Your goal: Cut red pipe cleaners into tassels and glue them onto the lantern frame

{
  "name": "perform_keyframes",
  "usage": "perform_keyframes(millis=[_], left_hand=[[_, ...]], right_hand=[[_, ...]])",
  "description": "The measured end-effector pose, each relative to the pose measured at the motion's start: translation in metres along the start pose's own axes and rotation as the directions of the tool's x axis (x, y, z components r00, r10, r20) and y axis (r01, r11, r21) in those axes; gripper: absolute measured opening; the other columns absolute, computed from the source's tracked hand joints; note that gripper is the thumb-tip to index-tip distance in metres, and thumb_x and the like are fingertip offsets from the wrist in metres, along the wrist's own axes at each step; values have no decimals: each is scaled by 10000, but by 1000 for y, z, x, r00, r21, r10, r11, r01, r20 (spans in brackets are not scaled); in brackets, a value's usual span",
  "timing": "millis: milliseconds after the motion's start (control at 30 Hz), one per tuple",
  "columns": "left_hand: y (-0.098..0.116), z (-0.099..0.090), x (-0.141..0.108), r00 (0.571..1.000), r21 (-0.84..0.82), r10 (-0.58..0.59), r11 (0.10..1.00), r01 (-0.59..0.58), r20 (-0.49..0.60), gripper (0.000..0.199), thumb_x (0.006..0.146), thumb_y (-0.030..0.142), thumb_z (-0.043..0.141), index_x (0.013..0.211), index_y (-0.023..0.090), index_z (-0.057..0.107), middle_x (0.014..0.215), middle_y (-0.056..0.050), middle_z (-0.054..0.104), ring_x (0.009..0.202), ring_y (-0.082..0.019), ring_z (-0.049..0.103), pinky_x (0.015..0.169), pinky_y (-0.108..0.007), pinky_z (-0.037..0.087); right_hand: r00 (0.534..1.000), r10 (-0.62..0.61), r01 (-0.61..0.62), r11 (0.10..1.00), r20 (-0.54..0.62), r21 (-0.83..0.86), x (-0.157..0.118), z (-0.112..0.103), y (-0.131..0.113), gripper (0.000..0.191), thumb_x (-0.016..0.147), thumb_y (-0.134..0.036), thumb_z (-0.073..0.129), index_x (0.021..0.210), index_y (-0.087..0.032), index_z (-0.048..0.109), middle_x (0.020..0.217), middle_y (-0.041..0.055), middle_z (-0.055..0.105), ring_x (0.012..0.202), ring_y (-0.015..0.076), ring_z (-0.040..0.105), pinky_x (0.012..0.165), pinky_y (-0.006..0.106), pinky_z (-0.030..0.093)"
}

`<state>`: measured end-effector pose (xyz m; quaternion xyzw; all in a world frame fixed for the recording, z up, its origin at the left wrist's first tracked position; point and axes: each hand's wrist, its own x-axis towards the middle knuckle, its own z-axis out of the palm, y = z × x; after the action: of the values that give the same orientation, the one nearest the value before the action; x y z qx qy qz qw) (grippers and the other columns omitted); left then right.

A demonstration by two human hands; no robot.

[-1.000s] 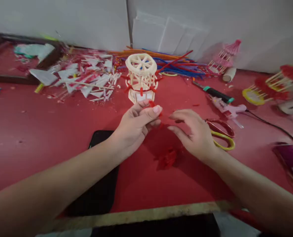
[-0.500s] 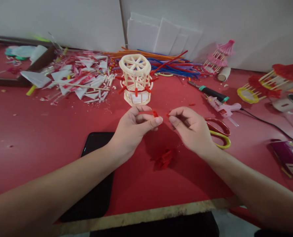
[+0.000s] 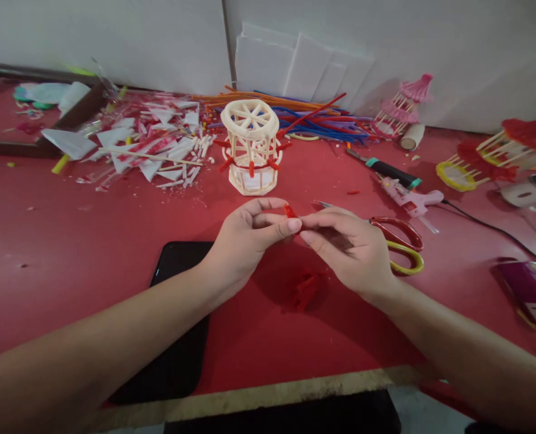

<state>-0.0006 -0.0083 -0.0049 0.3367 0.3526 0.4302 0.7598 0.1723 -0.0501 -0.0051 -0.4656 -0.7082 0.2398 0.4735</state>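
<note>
Firstly, close to the near edge of the red counter (image 3: 268,349), a black smartphone (image 3: 180,361) is lying partly under the left forearm (image 3: 132,331). A little farther, a small heap of red cut pieces (image 3: 306,292) is resting on the counter, not touched by any hand. Above and beyond it, the left hand (image 3: 250,238) is pinching a short red piece (image 3: 290,211) between thumb and fingers, so this piece is sitting right at the fingertips. Its long axis is slanting down toward the fingers of the right hand (image 3: 352,244), which are meeting the left thumb tip from the right side. These right fingers are curling inward, with tips close together; whether they are also pinching something, I cannot tell. Scissors (image 3: 403,247) with red and yellow handles are lying partly hidden behind the right hand. Beyond the fingers and slightly to the left, a cream lattice frame (image 3: 250,147) with red pegs (image 3: 252,169) is standing upright, apart from both hands, with the left hand nearer to it. Farther back, a bundle of coloured craft stems (image 3: 331,122) is lying along the foot of the grey wall (image 3: 127,36).
</note>
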Motion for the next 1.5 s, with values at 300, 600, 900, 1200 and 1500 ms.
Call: perform_keyframes(millis=[300, 600, 900, 1200, 1500], left_hand=[[2, 2, 0, 992, -97, -114, 988, 119, 53, 431, 621, 121, 901, 925, 154, 597, 656, 21, 743, 642, -92, 707, 692, -191, 590], [-1, -3, -1, 983, -23, -101, 994, 106, 152, 324, 675, 139, 870, 887, 171, 627, 658, 42, 724, 649, -87, 702, 689, -183, 560], [3, 1, -3, 983, -73, -162, 983, 168, 82, 373, 613, 141, 903, 871, 174, 636, 623, 61, 693, 624, -83, 684, 677, -187, 580], [0, -1, -1, 971, -110, -209, 969, 221, 117, 356, 628, 143, 898, 889, 179, 659, 636, 53, 705, 613, -79, 691, 671, -173, 606], [3, 1, -1, 968, -131, -231, 961, 243, 98, 345, 605, 116, 896, 793, 160, 610, 664, 55, 692, 611, -68, 674, 681, -177, 594]], right_hand=[[981, -191, 195, 970, 44, -145, 5, -11, 5, 142, 868, -181, 707, 1001, -228, 715, 937, 15, 700, 868, 136, 642, 805, 274, 519], [989, -126, 130, 990, 80, -48, 4, -12, 5, 104, 852, -232, 728, 946, -255, 691, 919, 4, 682, 846, 155, 638, 797, 321, 521], [987, -107, 116, 991, 120, -73, 3, -13, 4, 174, 866, -264, 708, 1040, -263, 697, 1023, 37, 685, 920, 178, 651, 815, 330, 554], [956, -293, 292, 935, 26, -202, 2, -14, 2, 119, 849, -223, 734, 953, -279, 749, 959, 21, 744, 840, 167, 697, 778, 327, 585], [940, -337, 340, 904, 60, -260, 0, -12, 3, 167, 850, -234, 719, 1010, -277, 740, 1025, 45, 751, 899, 199, 710, 807, 361, 590]])
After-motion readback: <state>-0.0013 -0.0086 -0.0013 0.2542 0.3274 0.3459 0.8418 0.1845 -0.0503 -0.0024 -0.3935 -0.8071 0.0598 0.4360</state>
